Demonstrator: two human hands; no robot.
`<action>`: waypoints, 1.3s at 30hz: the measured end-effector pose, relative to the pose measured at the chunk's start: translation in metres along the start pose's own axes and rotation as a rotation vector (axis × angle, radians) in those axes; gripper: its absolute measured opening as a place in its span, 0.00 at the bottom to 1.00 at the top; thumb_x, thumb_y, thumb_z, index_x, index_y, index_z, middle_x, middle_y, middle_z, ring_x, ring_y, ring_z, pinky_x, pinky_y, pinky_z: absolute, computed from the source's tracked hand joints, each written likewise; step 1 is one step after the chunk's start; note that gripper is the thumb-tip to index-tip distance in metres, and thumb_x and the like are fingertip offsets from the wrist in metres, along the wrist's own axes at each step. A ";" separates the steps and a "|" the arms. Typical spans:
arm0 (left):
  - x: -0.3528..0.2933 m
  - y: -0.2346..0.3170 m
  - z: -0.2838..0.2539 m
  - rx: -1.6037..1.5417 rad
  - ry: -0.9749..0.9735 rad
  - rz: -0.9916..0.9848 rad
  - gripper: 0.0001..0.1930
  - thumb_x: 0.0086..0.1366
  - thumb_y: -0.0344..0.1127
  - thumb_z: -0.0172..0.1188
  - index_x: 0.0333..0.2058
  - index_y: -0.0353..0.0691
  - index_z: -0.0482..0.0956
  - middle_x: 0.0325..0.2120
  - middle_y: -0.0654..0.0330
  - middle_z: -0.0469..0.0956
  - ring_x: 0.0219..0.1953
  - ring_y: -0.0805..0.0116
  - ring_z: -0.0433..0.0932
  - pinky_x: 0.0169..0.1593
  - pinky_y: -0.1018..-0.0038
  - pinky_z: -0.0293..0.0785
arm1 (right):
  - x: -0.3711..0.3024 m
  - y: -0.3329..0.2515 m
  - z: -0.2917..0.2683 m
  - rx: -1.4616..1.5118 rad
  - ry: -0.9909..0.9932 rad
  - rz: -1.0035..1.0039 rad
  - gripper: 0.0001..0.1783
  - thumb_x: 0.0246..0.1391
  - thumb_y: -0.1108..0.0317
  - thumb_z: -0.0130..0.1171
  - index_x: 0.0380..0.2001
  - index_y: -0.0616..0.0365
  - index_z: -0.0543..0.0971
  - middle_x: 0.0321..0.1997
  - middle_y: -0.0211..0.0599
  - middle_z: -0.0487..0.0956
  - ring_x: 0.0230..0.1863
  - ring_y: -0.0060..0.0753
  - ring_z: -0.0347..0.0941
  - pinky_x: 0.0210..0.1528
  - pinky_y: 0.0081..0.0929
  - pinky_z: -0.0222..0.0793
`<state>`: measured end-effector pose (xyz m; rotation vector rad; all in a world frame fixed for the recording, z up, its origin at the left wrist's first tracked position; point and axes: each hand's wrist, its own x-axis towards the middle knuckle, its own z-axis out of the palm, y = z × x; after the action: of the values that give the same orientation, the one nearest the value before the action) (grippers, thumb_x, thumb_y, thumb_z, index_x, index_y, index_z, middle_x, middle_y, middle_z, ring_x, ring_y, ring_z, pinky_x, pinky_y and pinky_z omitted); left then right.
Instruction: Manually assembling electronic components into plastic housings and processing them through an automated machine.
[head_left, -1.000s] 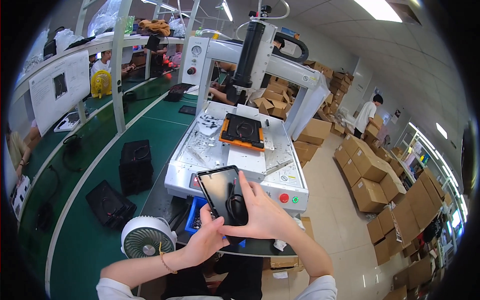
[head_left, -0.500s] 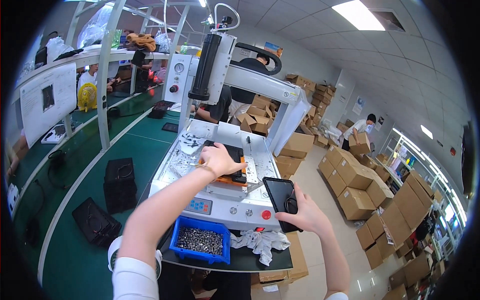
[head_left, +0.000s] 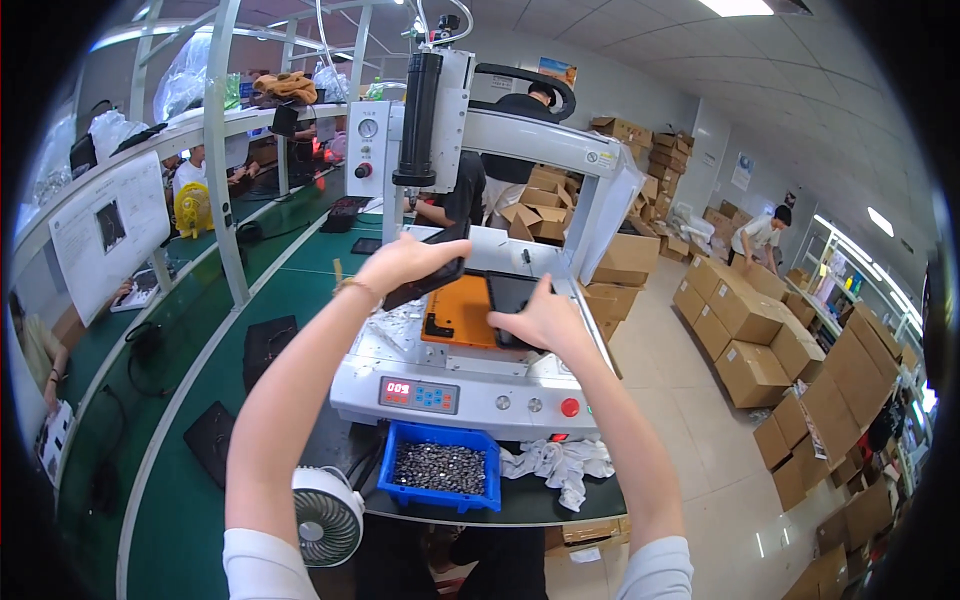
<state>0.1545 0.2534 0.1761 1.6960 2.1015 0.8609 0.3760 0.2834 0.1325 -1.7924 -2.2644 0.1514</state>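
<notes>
My left hand [head_left: 405,264] is closed on a black rectangular housing [head_left: 432,278], lifted and tilted above the left of an orange fixture [head_left: 468,308]. A second black housing [head_left: 508,290], shallow and tray-like, is pinched between thumb and fingers of my right hand [head_left: 543,318]. It is over the right part of the fixture; I cannot tell whether it touches. The fixture's orange surface shows between the two housings, with a black corner piece at its near left. It sits on the bed of a white benchtop machine [head_left: 370,392] with a black cylinder [head_left: 417,120] on its upright.
A blue bin [head_left: 440,496] of small metal parts and a white cloth [head_left: 560,470] lie before the machine. A small fan [head_left: 326,515] stands left of the bin. More black housings [head_left: 268,350] lie on the green table [head_left: 190,530]. Cardboard boxes [head_left: 745,300] and other people are beyond.
My left hand has lifted a black housing off the orange fixture toward the left. My right hand has brought the other housing from the machine's front right over the fixture.
</notes>
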 end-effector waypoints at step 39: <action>-0.183 -0.045 -0.004 0.137 -0.038 0.266 0.60 0.47 0.65 0.63 0.65 0.25 0.47 0.42 0.31 0.73 0.46 0.41 0.76 0.50 0.60 0.73 | -0.150 0.105 0.135 0.270 0.763 -0.068 0.23 0.58 0.64 0.58 0.52 0.68 0.68 0.63 0.58 0.65 0.67 0.58 0.56 0.66 0.46 0.55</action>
<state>0.1636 0.0720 0.1267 2.0811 1.9791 0.7629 0.4720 0.1733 -0.0416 -1.3202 -1.6578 -0.2015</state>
